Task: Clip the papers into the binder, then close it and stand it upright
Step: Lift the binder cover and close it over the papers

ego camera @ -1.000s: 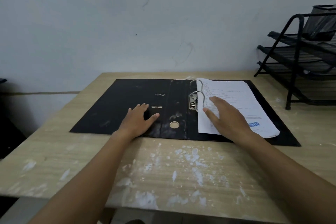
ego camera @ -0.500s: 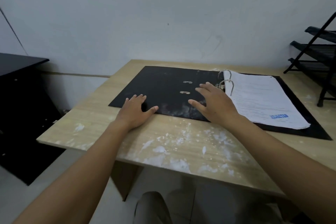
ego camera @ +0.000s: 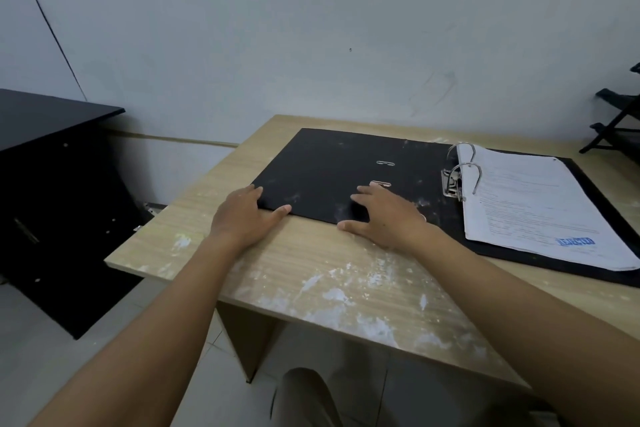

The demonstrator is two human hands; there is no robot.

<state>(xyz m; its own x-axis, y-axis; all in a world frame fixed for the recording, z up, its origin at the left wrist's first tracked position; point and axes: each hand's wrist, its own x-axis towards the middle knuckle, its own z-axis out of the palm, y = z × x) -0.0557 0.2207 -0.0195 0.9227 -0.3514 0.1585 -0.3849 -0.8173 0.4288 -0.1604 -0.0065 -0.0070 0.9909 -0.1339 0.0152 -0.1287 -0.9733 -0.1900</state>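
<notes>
A black lever-arch binder [ego camera: 332,163] lies open and flat on the wooden table [ego camera: 311,274]. A stack of white printed papers [ego camera: 540,204] sits on its right half, threaded on the two metal rings [ego camera: 465,166], which arch shut over the sheets. My left hand [ego camera: 242,215] rests at the near left corner of the left cover, fingers curled at its edge. My right hand [ego camera: 388,215] lies flat with spread fingers on the left cover near the spine. Neither hand has lifted anything.
The table's near part carries white paint smears. A black cabinet [ego camera: 52,184] stands to the left, apart from the table. Part of a black wire rack [ego camera: 620,128] shows at the far right edge. A grey wall is behind. My knee [ego camera: 304,395] is under the table.
My right hand left the papers and moved left onto the open cover. My left hand slid left to the cover's near corner. The view swung to the left.
</notes>
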